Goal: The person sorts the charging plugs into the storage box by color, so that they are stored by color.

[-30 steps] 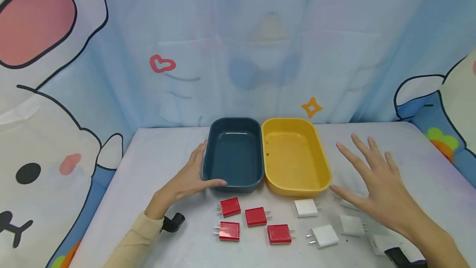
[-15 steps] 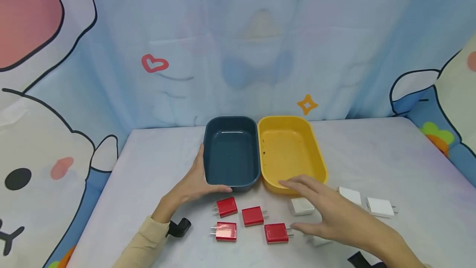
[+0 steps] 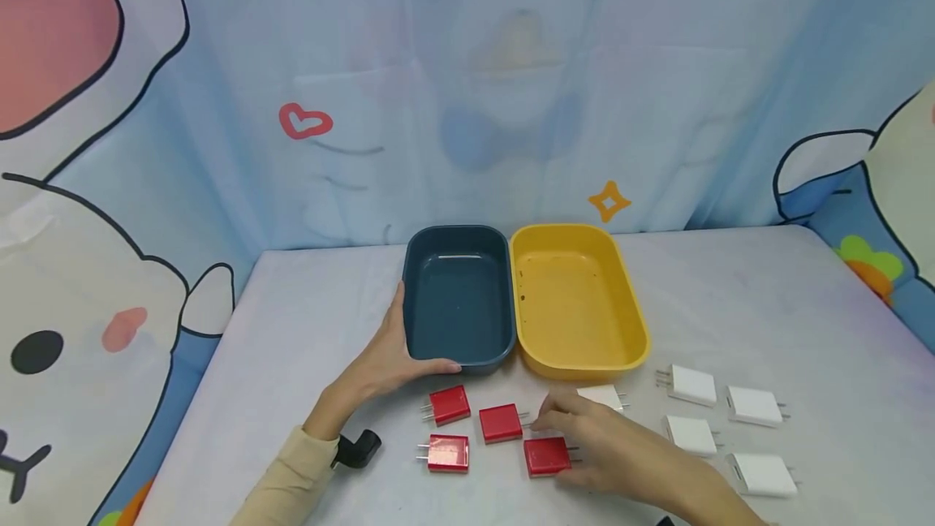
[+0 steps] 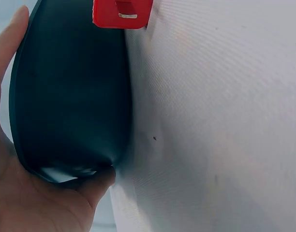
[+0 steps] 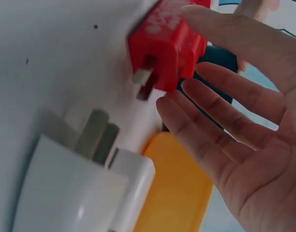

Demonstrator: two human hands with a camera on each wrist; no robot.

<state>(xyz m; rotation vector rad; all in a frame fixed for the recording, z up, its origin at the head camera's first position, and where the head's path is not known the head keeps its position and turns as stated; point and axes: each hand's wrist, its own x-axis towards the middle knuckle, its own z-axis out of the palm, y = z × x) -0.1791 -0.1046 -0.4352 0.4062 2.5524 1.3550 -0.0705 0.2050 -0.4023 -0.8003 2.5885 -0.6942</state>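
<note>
My left hand rests against the near left corner of a dark blue tray, its thumb along the front wall and fingers up the left side. In the left wrist view, that hand spans the corner. My right hand is low over a red charger plug, fingertips past its far side and thumb at its near edge. The right wrist view has the thumb overlapping the red plug's body, its metal prongs showing, and the other fingers loosely bent beside it.
More red plugs lie left of the right hand. Several white charger plugs lie to the right; one white plug is partly behind the right hand. A yellow tray stands against the blue one, before a printed curtain.
My right hand has come from over the white plugs on the right, leftward and down to the red plug. My left hand has closed up against the blue tray's corner.
</note>
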